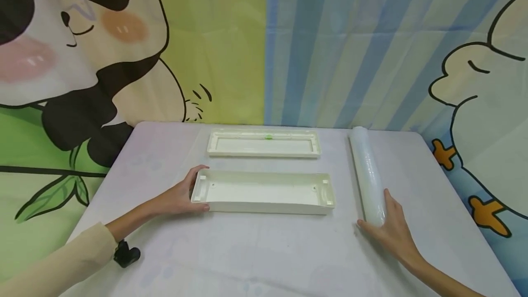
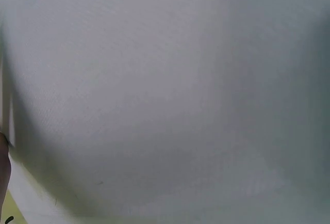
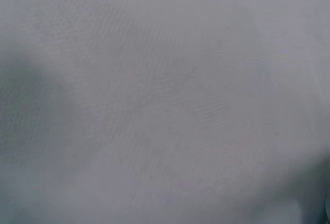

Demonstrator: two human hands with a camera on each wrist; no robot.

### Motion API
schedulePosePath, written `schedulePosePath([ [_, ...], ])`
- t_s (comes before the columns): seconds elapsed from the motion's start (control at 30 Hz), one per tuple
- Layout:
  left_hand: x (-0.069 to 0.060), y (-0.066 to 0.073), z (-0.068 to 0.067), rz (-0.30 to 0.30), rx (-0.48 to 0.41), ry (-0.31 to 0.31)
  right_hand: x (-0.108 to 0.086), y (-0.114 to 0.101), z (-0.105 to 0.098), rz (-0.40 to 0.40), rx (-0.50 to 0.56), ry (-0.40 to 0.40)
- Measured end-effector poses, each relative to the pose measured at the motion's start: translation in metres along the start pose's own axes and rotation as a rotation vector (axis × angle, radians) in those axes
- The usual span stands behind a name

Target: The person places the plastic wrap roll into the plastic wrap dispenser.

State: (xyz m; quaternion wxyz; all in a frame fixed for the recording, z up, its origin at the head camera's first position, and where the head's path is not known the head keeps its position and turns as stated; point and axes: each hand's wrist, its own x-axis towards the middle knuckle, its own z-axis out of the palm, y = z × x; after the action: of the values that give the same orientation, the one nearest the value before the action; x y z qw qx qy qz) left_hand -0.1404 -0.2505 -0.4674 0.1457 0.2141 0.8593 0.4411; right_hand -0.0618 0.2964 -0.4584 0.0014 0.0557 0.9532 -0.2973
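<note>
White table (image 1: 255,251); left hand (image 1: 180,196) pinches box (image 1: 268,207) at its nine o'clock, right hand (image 1: 393,230) grips roll (image 1: 368,175) at its six o'clock.

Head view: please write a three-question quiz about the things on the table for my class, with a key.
1. True or false: the left hand grips the left end of the open white rectangular plastic box.
2. Which lies farther from the person, that box or the shallow white rectangular plastic tray?
3. Fill in: the right hand is at the ____ end of the glossy white cylindrical roll.

Key: 1 true; 2 tray; 3 near.
</note>
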Motion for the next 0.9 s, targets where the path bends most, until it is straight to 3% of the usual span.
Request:
schedulePosePath([
  [0.23,0.0008,-0.0030,0.0019,0.006,-0.007,-0.005,-0.0030,0.0023,0.0021,-0.007,-0.004,0.012],
  [0.57,0.0046,-0.0005,0.0039,0.008,0.003,-0.008,-0.0056,0.0052,0.0018,-0.047,0.007,0.112],
  [0.9,0.0015,0.0006,0.0010,0.001,0.035,0.014,-0.0018,0.0030,-0.0009,-0.036,-0.003,0.071],
])
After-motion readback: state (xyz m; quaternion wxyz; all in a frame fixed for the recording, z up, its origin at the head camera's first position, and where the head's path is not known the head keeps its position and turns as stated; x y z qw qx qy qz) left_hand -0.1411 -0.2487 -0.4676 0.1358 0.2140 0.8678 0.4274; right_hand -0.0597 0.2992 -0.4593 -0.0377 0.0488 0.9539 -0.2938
